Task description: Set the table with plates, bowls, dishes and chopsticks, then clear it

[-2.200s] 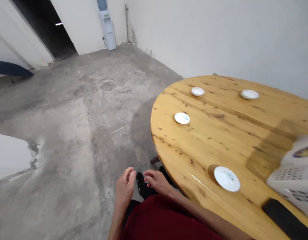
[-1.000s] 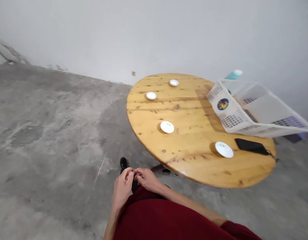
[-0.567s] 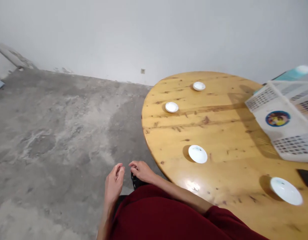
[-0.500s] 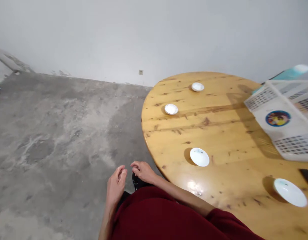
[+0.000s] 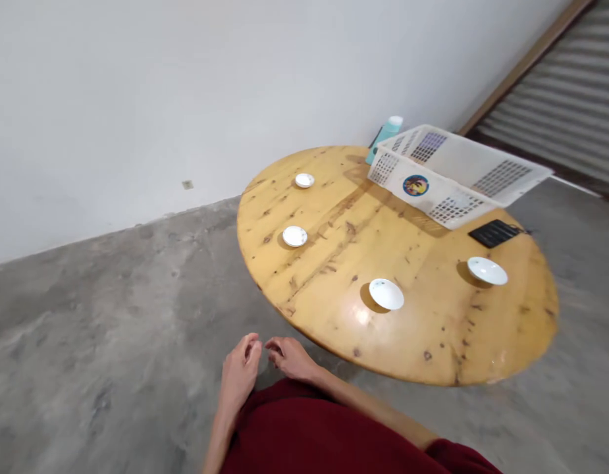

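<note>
My left hand (image 5: 241, 368) hangs in front of my dark red shirt, above the grey floor. Its fingers are loosely curled with a gap at the thumb, and nothing shows in it. Close beside it, my right hand (image 5: 291, 359) is likewise half curled and holds nothing visible. Both are just off the near left edge of the round wooden table (image 5: 324, 289). The nearest dish on that table is a small white bowl (image 5: 386, 294). A white bowl (image 5: 488, 270) sits to the right, and two small white dishes (image 5: 295, 236) (image 5: 305, 180) stand on the left side.
A white plastic basket (image 5: 432, 194) with a round picture sticker stands at the table's far side. Behind it is a turquoise bottle (image 5: 383, 139), and a flat black object (image 5: 494, 233) lies in front. A white wall (image 5: 160, 99) and a ribbed shutter (image 5: 561, 99) rise behind.
My view has swung right and back, so the whole table, the basket and the shutter show now. My hands keep nearly the same loose pose before my body.
</note>
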### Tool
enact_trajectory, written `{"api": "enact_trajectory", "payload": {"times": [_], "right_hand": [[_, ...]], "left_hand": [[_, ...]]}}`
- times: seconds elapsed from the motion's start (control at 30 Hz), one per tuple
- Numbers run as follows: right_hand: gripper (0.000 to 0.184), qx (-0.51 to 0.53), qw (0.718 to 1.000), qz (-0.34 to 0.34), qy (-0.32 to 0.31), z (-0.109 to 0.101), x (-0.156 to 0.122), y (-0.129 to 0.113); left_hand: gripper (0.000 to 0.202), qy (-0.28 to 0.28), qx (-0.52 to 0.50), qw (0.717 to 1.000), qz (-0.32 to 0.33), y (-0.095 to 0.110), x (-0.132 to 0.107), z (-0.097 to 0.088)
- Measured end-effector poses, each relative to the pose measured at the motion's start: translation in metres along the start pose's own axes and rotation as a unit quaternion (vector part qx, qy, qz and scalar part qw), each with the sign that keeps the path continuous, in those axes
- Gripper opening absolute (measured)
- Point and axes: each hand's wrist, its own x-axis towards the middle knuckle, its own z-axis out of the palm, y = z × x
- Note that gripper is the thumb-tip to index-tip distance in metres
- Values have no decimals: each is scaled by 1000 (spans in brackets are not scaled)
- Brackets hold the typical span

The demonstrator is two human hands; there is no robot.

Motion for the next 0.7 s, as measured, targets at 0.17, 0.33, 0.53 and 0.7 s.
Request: {"api": "enact_trajectory", "payload": {"times": [0.17, 0.33, 0.53, 0.7], "right_hand": [[39, 28, 998, 8, 64, 25, 37, -50], [37, 34, 995, 45, 86, 38, 60, -69], [38, 58, 984, 90, 143, 32, 91, -74], [35, 90, 982, 76, 151, 22, 152, -85]], "left_hand": [[46, -27, 4, 999, 23, -14, 41, -73], [42, -91, -9, 995, 30, -27, 81, -96], [41, -165, -1, 985, 50, -28, 132, -98], [40, -163, 13, 985, 58, -27, 193, -126]]}}
